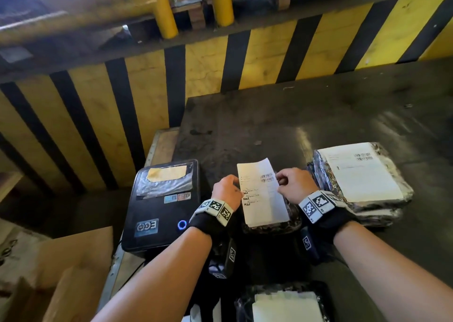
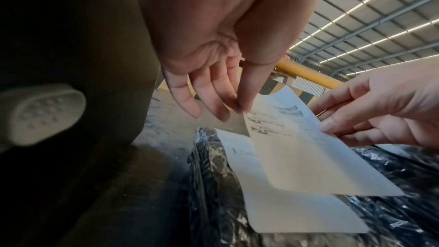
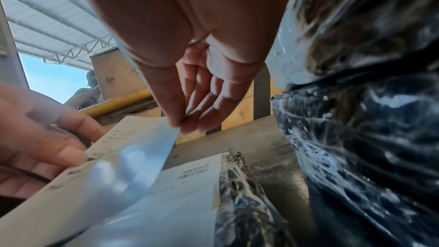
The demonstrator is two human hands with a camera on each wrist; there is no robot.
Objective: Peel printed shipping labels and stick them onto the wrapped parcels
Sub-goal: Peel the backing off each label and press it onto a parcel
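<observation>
A white printed shipping label (image 1: 262,191) with barcodes hangs above a black film-wrapped parcel (image 1: 272,227) on the dark table. My left hand (image 1: 232,182) pinches its left edge between thumb and fingers (image 2: 243,109). My right hand (image 1: 282,180) pinches the right edge (image 3: 180,125). In the wrist views the shipping label (image 2: 297,147) (image 3: 118,159) is lifted and slightly curved. The wrapped parcel (image 2: 213,194) (image 3: 242,194) below carries another label (image 2: 285,206) stuck flat on top.
A black label printer (image 1: 159,206) stands left of my hands. A stack of wrapped, labelled parcels (image 1: 362,174) sits to the right, close to my right wrist. Another wrapped parcel (image 1: 282,302) lies near my body. A yellow-and-black striped barrier (image 1: 220,64) rises behind the table.
</observation>
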